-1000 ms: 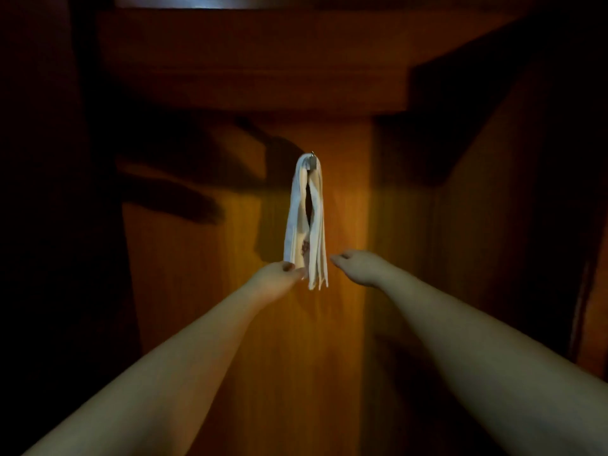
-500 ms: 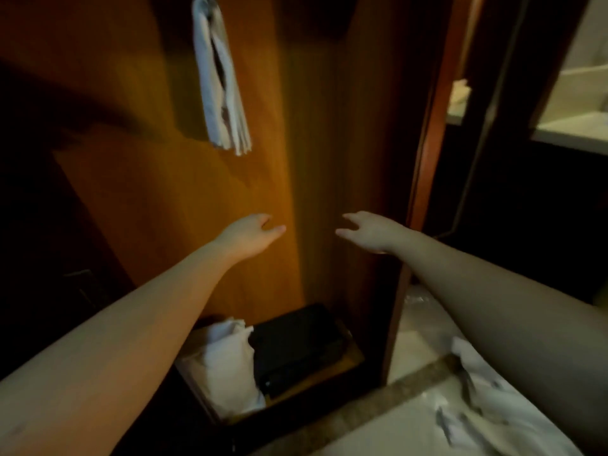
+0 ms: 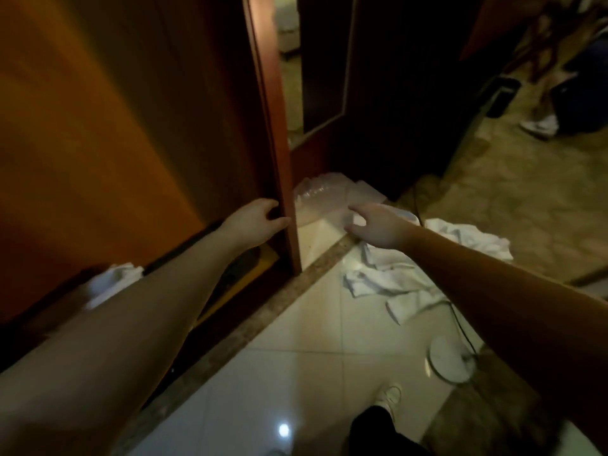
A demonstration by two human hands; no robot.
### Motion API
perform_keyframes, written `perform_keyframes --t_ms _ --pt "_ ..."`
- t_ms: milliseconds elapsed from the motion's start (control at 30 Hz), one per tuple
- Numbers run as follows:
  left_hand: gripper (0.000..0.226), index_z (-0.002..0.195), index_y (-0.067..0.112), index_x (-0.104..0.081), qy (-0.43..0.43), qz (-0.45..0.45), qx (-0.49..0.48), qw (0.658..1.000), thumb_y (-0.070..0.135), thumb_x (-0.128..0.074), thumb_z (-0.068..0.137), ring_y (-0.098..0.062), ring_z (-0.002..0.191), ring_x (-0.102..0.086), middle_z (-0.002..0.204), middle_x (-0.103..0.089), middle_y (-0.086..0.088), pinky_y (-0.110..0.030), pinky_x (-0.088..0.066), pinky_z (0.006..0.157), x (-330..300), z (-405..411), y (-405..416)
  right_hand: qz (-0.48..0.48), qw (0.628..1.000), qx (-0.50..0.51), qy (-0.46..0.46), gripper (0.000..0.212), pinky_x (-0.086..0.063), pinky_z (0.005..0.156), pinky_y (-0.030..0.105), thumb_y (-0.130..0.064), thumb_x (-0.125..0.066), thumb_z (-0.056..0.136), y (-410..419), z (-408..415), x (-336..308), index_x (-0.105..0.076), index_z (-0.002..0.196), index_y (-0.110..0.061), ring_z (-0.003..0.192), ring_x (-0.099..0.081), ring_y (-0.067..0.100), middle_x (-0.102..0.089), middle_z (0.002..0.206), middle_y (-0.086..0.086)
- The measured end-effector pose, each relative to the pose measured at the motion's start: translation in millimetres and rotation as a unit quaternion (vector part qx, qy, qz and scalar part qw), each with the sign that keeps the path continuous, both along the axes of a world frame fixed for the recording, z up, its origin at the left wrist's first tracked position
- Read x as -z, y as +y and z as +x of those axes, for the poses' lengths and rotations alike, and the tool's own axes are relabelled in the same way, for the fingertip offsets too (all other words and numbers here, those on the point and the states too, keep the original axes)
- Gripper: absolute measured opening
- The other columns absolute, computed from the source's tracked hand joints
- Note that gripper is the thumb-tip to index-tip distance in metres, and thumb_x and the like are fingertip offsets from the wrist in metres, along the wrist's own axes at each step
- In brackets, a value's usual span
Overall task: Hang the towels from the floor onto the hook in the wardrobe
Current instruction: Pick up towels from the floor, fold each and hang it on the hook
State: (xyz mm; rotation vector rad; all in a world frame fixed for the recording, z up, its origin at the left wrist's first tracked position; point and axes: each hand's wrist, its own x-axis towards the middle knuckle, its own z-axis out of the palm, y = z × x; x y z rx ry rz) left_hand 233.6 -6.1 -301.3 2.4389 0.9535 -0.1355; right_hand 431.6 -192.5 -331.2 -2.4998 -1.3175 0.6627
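Towels are seen crumpled in a white heap on the pale tiled floor, to the right of the wardrobe's upright edge, and it is on their position below and beyond the right hand that the coming move is judged to turn. The right hand is held over the near-left part of the heap, fingers spread and relaxed, nothing gripped; whether it touches the cloth cannot be told, though it appears to be just above it. The heap is strung out from upper right to lower left, its farther folds lying toward the carpet. The left hand is much farther from the towels: its fingers are curled round the wardrobe's edge, apparently as a brace. The right arm is therefore taken to be the one to reach, downward and slightly forward. Another white cloth is seen low inside the wardrobe, beside the left forearm. The hook is not in view.
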Motion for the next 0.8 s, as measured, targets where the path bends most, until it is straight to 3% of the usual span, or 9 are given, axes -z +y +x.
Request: perform_keyframes --t_ms 100,200,300,433,533,633,700,800 --pt "0.065 0.149 0.020 -0.043 0.016 -0.026 0.020 0.999 0.056 -0.054 0.097 -0.021 0.133 -0.048 0.151 -0.046 -0.004 -0.030 -0.039 0.090 34.9 60.3 -26.8 -0.025 0.998 0.034 0.037 0.062 -0.032 0.113 0.038 -0.041 -0.057 0.100 -37.0 47.1 36.4 -0.043 0.150 -0.007 0.140 -0.042 0.032 -0.043 0.155 0.015" --pt "0.066 0.151 0.019 -0.041 0.035 -0.063 0.029 0.997 0.054 -0.055 0.097 -0.023 0.135 -0.047 0.154 -0.044 -0.005 -0.035 -0.042 0.098 69.6 118.0 -53.7 -0.036 0.994 0.074 0.077 0.050 -0.039 0.104 0.041 -0.036 -0.061 0.098 -75.6 96.3 72.6 -0.055 0.136 -0.003 0.127 -0.052 0.036 -0.054 0.142 0.018" --pt "0.064 0.150 0.017 -0.042 0.063 -0.081 0.039 0.994 0.051 -0.055 0.098 -0.026 0.136 -0.046 0.154 -0.043 -0.008 -0.035 -0.039 0.102 98.1 170.0 -76.5 -0.051 0.988 0.094 0.108 0.055 -0.034 0.110 0.037 -0.040 -0.059 0.098 -111.3 141.6 104.3 -0.051 0.144 -0.010 0.137 -0.045 0.032 -0.048 0.151 0.012" --pt "0.053 0.138 0.016 -0.055 0.098 -0.103 0.040 0.989 0.049 -0.055 0.097 -0.030 0.125 -0.055 0.142 -0.055 -0.012 -0.032 -0.040 0.088 137.9 230.3 -98.8 -0.106 0.977 0.119 0.142 0.065 -0.030 0.116 0.036 -0.048 -0.058 0.098 -148.5 192.3 149.6 -0.042 0.152 -0.016 0.145 -0.037 0.026 -0.038 0.160 0.006" --pt "0.062 0.149 0.019 -0.043 0.147 -0.125 0.048 0.980 0.052 -0.053 0.098 -0.028 0.136 -0.047 0.154 -0.045 -0.007 -0.033 -0.039 0.101 172.8 265.9 -110.2 -0.136 0.968 0.146 0.154 0.064 -0.031 0.115 0.036 -0.048 -0.057 0.098 -170.3 218.8 187.4 -0.043 0.152 -0.017 0.144 -0.038 0.025 -0.040 0.159 0.007" --pt "0.060 0.148 0.018 -0.045 0.174 -0.139 0.059 0.973 0.049 -0.056 0.098 -0.027 0.137 -0.046 0.154 -0.045 -0.010 -0.033 -0.038 0.106 211.6 300.1 -118.0 -0.173 0.955 0.164 0.177 0.066 -0.032 0.115 0.037 -0.048 -0.056 0.098 -188.0 239.4 230.5 -0.040 0.153 -0.017 0.145 -0.037 0.026 -0.038 0.160 0.007" --pt "0.057 0.147 0.015 -0.047 0.186 -0.154 0.064 0.968 0.043 -0.057 0.099 -0.027 0.136 -0.047 0.153 -0.046 -0.011 -0.029 -0.038 0.101 238.7 321.9 -120.2 -0.196 0.945 0.179 0.190 0.066 -0.034 0.114 0.038 -0.049 -0.056 0.098 -195.2 253.1 260.5 -0.039 0.154 -0.017 0.144 -0.039 0.027 -0.037 0.160 0.008" --pt "0.054 0.145 0.015 -0.049 0.208 -0.162 0.089 0.960 0.042 -0.056 0.099 -0.028 0.131 -0.049 0.148 -0.049 -0.012 -0.025 -0.033 0.083 282.1 351.2 -113.8 -0.213 0.933 0.201 0.208 0.065 -0.037 0.110 0.037 -0.048 -0.055 0.098 -200.0 275.5 300.5 -0.040 0.153 -0.018 0.141 -0.042 0.028 -0.040 0.158 0.008"
